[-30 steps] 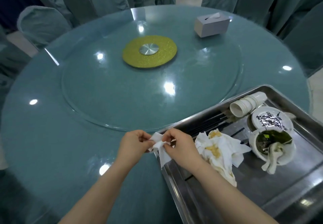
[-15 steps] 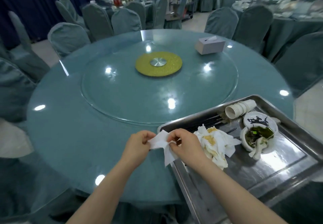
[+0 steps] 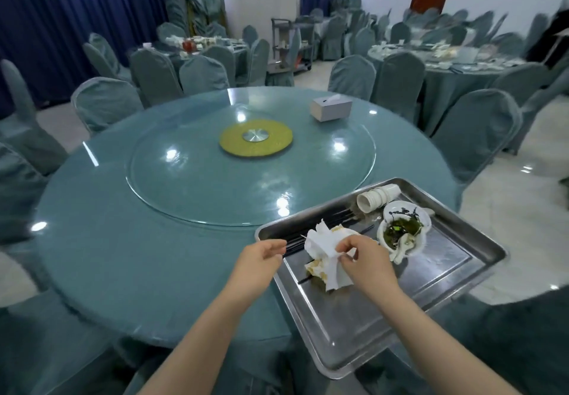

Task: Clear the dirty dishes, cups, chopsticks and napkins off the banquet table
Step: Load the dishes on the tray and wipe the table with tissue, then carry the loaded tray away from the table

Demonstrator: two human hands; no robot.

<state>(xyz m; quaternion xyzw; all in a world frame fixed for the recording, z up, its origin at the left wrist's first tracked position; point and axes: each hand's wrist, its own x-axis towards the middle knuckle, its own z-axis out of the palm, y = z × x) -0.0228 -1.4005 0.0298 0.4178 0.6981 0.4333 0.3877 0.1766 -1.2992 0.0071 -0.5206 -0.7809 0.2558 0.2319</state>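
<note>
Hands of a person reach forward over a round banquet table (image 3: 154, 240) covered in teal cloth under glass. The right hand (image 3: 366, 260) pinches a crumpled white napkin (image 3: 323, 248) between thumb and fingertips, holding it over a steel tray (image 3: 446, 271) that sits at the table's near right edge and overhangs it. Stained napkins lie beneath the held one on the tray. The left hand (image 3: 260, 257) hangs just left of the napkin above the tray's rim, fingers loosely curled and holding nothing. On the tray, black chopsticks (image 3: 320, 225) lie along the far side, stacked white cups (image 3: 377, 199) rest on their side at the far corner, and a white bowl (image 3: 400, 234) of dark green leftovers sits beside them. Farther across the table stand a glass turntable (image 3: 200, 185) with a yellow centre disc (image 3: 255, 137) and a tissue box (image 3: 331, 108). Covered chairs (image 3: 104, 102) ring the table
</note>
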